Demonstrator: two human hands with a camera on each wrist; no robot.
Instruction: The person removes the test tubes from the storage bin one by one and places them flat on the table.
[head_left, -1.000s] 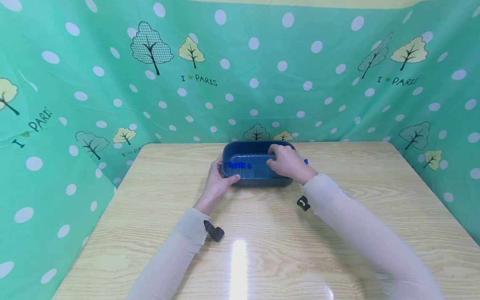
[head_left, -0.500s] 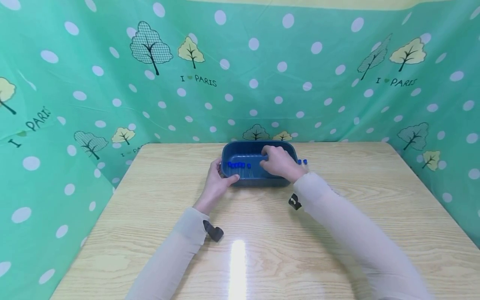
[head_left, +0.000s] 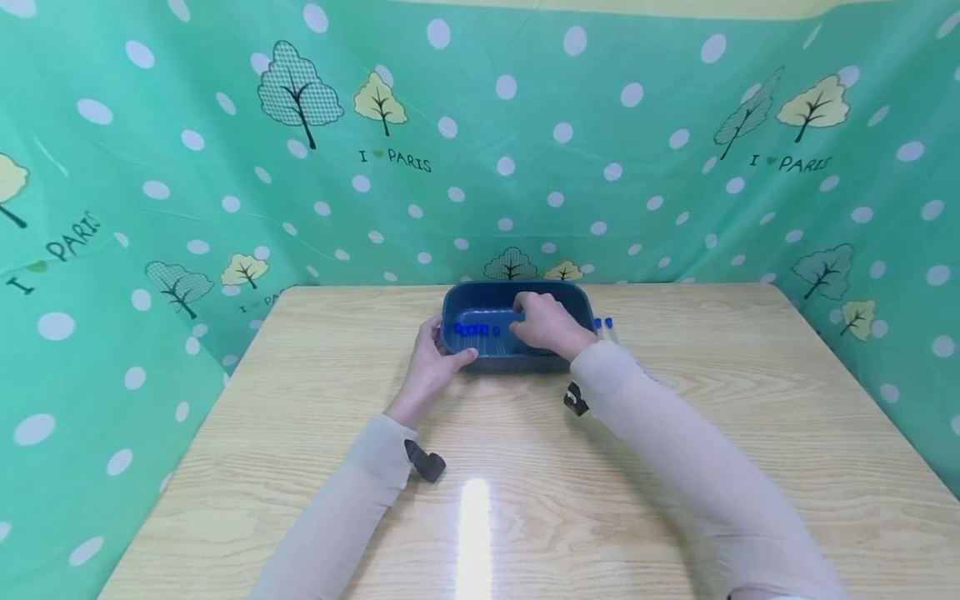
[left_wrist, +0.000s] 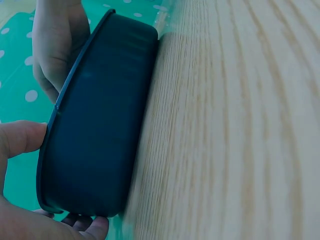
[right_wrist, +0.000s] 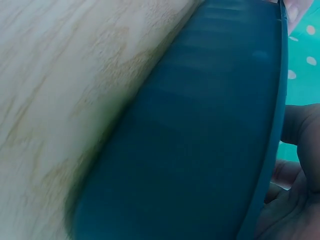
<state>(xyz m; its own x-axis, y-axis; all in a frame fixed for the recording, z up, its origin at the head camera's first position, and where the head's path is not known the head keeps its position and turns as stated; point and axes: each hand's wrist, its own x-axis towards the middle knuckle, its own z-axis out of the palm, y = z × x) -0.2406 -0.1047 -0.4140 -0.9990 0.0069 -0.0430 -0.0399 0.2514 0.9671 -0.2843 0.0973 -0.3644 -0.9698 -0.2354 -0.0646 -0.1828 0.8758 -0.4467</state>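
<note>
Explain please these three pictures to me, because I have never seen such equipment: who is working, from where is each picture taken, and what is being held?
There is no robot here, just a person's two bare hands. The wide picture comes from a camera on the head, looking forward and down. The other two come from cameras on the wrists, so the table looks tilted there.

On the wood-grain table stands a dark blue tub. Inside are small blue pieces, most in a row; two similar pieces lie outside, to its right. The left hand grips the tub's left end, its thumb at the rim. The right hand is over the tub, fingers bent; whether it pinches a piece, I cannot tell.
</note>
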